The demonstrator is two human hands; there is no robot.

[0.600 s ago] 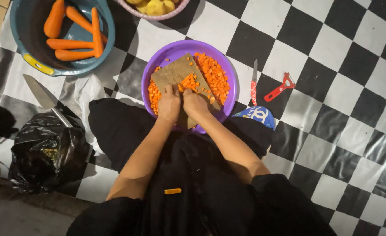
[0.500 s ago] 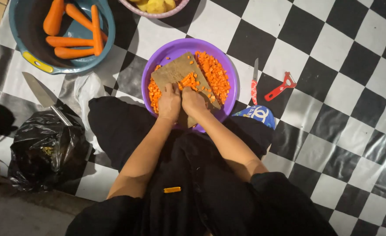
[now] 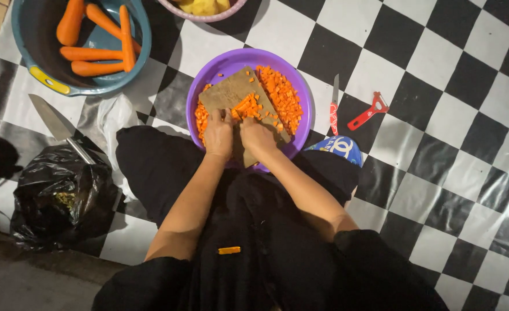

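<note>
A black-and-white chequered sheet (image 3: 439,173) covers the floor, glossy and creased, and the person sits on it with a purple bowl (image 3: 300,86) pulled up against their knees. A brown cutting board (image 3: 225,92) lies tilted across the bowl, its far end over the heap of diced carrot (image 3: 283,95). The left hand (image 3: 219,135) lies with its fingers spread flat on the board's near part; the right hand (image 3: 257,138) sits just beside it, fingers curled over the board's near edge. Whether the right hand grasps anything besides the board I cannot tell. A few carrot pieces (image 3: 244,106) lie on the board just beyond both sets of fingertips.

The board has only the bowl's rim under it — too much weight on the near end could tip it, flipping pieces out onto the sheet or jolting the bowl toward the lap. The slick sheet would let the bowl slide as well.

Well to the right of the right fingers lie a small red-handled knife (image 3: 334,106) and a red peeler (image 3: 370,110), both loose — a reach made without looking could meet the blade. Far to the left of the left fingers a large knife (image 3: 55,124) rests beside a black bag (image 3: 58,196), with whole carrots (image 3: 93,55) in a blue basin (image 3: 41,75) beyond.
</note>
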